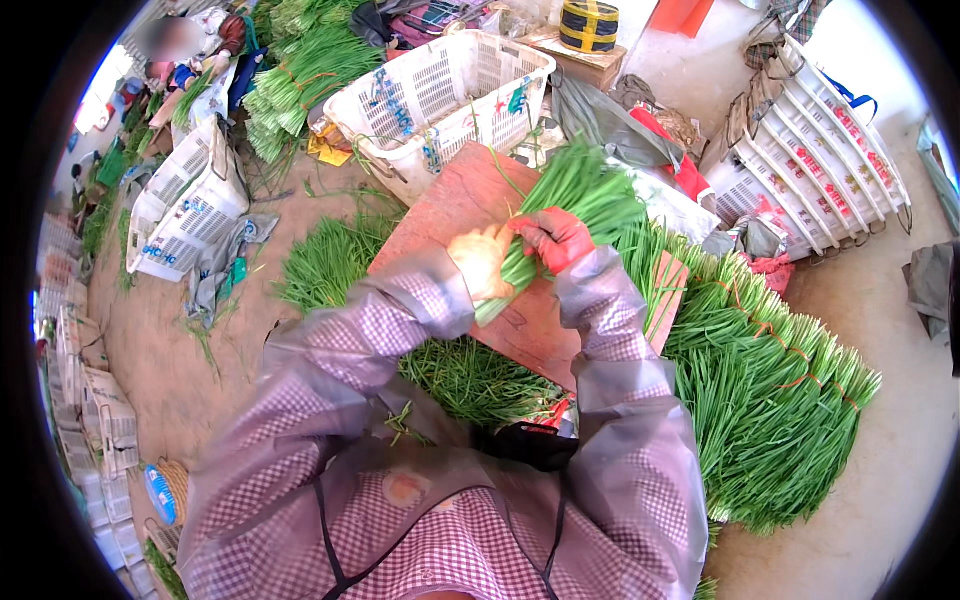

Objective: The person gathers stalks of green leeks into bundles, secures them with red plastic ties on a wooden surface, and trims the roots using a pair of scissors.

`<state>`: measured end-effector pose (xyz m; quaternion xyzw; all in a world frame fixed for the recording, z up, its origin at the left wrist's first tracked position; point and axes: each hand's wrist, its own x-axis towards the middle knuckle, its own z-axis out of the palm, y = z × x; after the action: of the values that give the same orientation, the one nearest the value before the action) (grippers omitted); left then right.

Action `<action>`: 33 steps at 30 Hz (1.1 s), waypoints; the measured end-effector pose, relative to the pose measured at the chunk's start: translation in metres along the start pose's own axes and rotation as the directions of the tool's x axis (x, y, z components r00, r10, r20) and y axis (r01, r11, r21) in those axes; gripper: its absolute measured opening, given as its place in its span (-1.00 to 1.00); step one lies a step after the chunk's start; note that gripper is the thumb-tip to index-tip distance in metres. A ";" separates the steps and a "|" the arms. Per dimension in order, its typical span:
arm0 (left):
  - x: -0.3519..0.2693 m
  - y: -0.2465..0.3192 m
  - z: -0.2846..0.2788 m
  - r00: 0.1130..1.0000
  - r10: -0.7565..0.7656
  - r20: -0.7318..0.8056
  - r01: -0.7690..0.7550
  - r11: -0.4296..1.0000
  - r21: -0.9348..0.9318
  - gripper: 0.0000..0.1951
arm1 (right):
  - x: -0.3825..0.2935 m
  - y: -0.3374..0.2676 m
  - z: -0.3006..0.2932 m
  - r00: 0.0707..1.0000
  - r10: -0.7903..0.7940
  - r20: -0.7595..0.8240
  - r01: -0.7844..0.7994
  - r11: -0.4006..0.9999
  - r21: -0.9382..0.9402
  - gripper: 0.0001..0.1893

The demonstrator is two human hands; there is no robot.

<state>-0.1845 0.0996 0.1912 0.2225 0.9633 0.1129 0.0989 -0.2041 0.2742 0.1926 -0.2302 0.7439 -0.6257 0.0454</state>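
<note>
A bunch of green chives point(581, 187) lies slantwise over a reddish board point(450, 202), pale stem ends toward me and leaf tips pointing up and right. My left hand point(481, 261), which looks gloved in pale yellow, grips the bunch near its stem ends. Close beside it, my right hand point(555, 238) in a red glove has its fingers bent around the bunch, thumb and fingertips near the left hand. Loose chives point(637, 255) lie at the board's right side. Whether a tie is between the fingers cannot be made out.
Tied chive bundles point(765, 390) are piled at my right. A white plastic crate point(442, 97) stands beyond the board; stacked crates point(810, 157) lean at the right. Chive trimmings point(480, 382) lie below the board. Another person point(217, 45) is at the far left, near more chives point(307, 82).
</note>
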 end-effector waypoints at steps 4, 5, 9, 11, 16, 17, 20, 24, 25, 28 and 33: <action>-0.001 -0.017 -0.024 0.994 0.106 0.034 -0.109 0.989 0.102 0.27 | -0.002 0.016 0.009 0.987 0.160 -0.022 -0.153 0.970 0.188 -0.81; -0.002 -0.019 -0.019 0.996 0.039 0.080 -0.053 0.981 0.186 0.29 | -0.002 0.028 0.016 0.969 0.248 0.010 -0.241 0.928 0.284 -0.80; -0.009 0.006 -0.012 0.996 -0.082 0.019 0.076 0.975 0.209 0.35 | 0.004 0.071 0.018 0.966 0.232 -0.118 -0.175 0.915 0.365 -0.74; -0.011 0.023 0.004 0.942 -0.106 -0.317 0.093 0.994 -0.055 0.33 | 0.007 0.063 0.022 0.952 0.286 -0.111 -0.223 0.895 0.387 -0.74; 0.011 0.016 0.060 0.873 -0.218 -0.436 0.207 0.976 -0.075 0.20 | 0.011 0.075 0.027 0.966 0.184 -0.183 -0.119 0.940 0.319 -0.80; 0.013 0.014 0.064 0.898 -0.187 -0.398 0.204 0.979 0.000 0.17 | 0.012 0.083 0.027 0.966 0.179 -0.188 -0.112 0.941 0.320 -0.81; 0.028 -0.021 0.104 0.916 -0.205 -0.343 0.274 0.947 0.166 0.28 | 0.021 0.077 0.048 0.974 0.126 -0.188 -0.071 0.959 0.275 -0.83; 0.040 -0.030 0.077 0.961 -0.216 -0.175 0.250 0.946 0.204 0.12 | 0.037 0.058 0.050 0.978 0.056 -0.202 -0.004 0.969 0.248 -0.83; 0.035 -0.032 0.058 0.971 -0.225 -0.082 0.236 0.957 0.167 0.09 | 0.039 0.041 0.053 0.979 0.050 -0.196 0.000 0.969 0.248 -0.83; 0.022 -0.015 -0.013 0.980 -0.193 0.041 0.181 0.964 0.196 -0.09 | 0.041 0.004 0.055 0.978 0.075 -0.193 0.024 0.885 0.465 -0.82; 0.013 -0.031 0.018 0.967 -0.231 0.104 0.198 0.945 0.260 -0.19 | 0.037 0.017 0.070 0.972 0.228 -0.055 -0.184 0.888 0.421 -0.82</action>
<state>-0.2040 0.0812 0.1643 0.1339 0.9795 -0.0349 0.1462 -0.2171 0.1978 0.1694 -0.1026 0.6162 -0.7714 0.1208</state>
